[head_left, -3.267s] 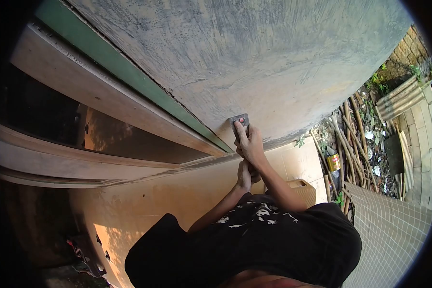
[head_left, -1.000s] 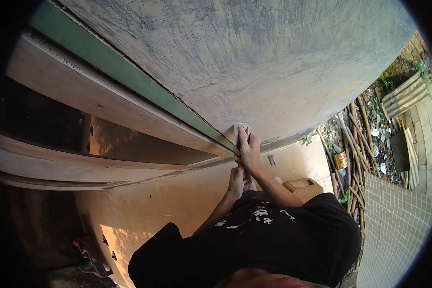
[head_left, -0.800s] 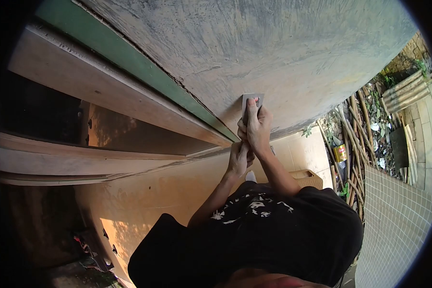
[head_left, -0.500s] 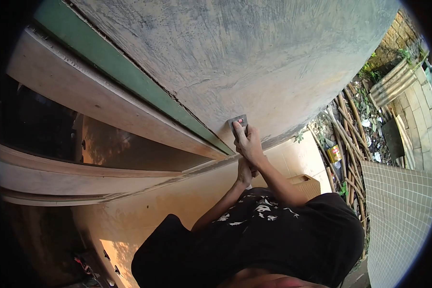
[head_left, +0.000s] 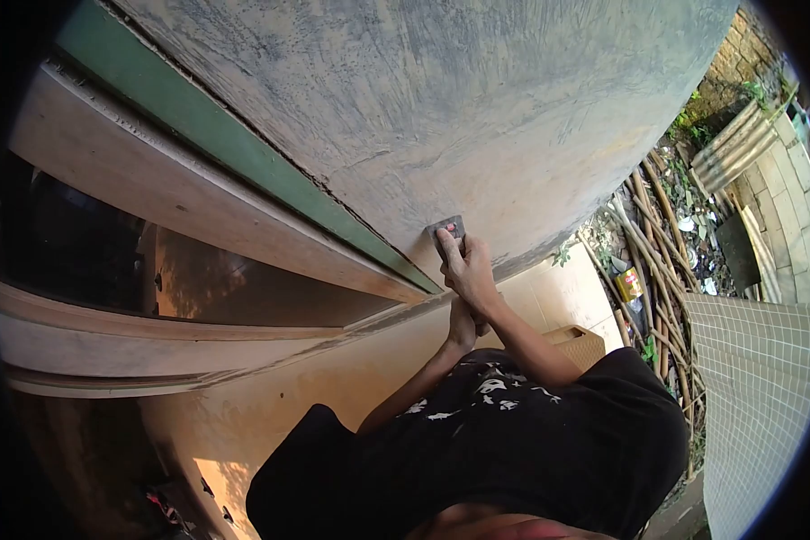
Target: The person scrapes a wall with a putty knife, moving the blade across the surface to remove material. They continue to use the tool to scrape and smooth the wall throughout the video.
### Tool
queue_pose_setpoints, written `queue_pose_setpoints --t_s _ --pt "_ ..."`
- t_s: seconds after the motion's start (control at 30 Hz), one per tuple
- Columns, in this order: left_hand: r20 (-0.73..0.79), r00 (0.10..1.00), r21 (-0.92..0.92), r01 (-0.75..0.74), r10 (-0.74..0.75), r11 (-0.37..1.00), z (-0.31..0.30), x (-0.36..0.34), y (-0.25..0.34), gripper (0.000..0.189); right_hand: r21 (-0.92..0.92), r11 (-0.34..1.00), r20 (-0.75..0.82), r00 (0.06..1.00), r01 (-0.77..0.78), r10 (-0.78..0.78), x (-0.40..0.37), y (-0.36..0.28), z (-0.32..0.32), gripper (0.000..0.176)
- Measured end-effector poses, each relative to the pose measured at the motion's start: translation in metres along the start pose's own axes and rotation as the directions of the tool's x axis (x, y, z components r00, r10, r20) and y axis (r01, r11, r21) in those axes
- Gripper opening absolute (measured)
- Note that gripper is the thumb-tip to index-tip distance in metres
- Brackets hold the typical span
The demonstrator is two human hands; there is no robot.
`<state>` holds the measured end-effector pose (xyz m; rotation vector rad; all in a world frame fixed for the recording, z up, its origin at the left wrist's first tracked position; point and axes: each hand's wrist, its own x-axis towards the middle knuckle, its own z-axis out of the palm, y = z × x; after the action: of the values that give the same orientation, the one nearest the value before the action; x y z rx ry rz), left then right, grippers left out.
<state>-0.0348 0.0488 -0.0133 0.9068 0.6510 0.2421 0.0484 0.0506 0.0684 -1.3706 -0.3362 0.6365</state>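
Observation:
My right hand (head_left: 471,270) is closed around a dark, flat, rectangular scraper (head_left: 447,231) with a reddish spot on its face. Thumb on top, it holds the scraper at the lower part of a grey wall (head_left: 477,126) streaked with darker smears. Just below, close to the right wrist, is my left hand (head_left: 463,326). Its fingers look curled and are partly hidden behind the right forearm, so what they hold, if anything, does not show.
A green door or window frame (head_left: 234,144) runs along the wall's left edge, beside a dark opening. A tan woven-look container (head_left: 585,346) stands on the tiled floor (head_left: 333,382). At right lie bamboo poles (head_left: 643,243), litter and a white grid-patterned sheet (head_left: 760,387).
The view has shifted slightly. Both hands and the scraper stay almost in the same place against the lower wall, with the same grip.

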Motion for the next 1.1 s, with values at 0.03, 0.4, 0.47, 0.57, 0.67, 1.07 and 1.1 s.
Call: queue_pose_setpoints --t_s 0.03,0.4,0.47,0.57,0.67,1.07,1.1 --pt "-0.038 0.998 -0.004 0.057 -0.057 0.998 0.001 -0.003 -0.002 0.044 0.032 0.998 0.004 0.999 -0.046 0.046 -0.001 0.005 -0.001 0.039" --pt "-0.014 0.996 -0.103 -0.084 0.083 0.991 0.012 0.01 -0.006 0.047 -0.052 0.998 0.162 0.986 -0.03 0.039 0.003 -0.014 -0.021 0.039" --pt "0.206 0.964 -0.248 0.217 -0.167 0.944 0.005 0.009 -0.022 0.045 0.08 0.994 0.209 0.976 -0.077 0.059 0.004 -0.001 -0.039 0.037" --pt "0.205 0.962 -0.142 0.214 -0.183 0.966 0.017 0.012 -0.026 0.048 0.165 0.979 0.288 0.955 -0.122 0.071 0.003 0.007 -0.056 0.033" --pt "0.195 0.96 -0.23 0.245 -0.202 0.942 0.019 0.016 -0.03 0.047 0.21 0.977 0.29 0.956 -0.024 -0.038 0.007 0.01 -0.059 0.03" --pt "0.04 0.978 -0.245 0.208 -0.205 0.947 0.017 0.03 -0.055 0.046 0.188 0.978 0.117 0.991 -0.089 0.067 0.012 0.014 -0.056 0.024" --pt "0.003 0.974 -0.245 0.22 -0.226 0.944 0.018 0.026 -0.054 0.045 0.154 0.983 0.08 0.993 -0.097 0.085 0.01 0.014 -0.055 0.026"
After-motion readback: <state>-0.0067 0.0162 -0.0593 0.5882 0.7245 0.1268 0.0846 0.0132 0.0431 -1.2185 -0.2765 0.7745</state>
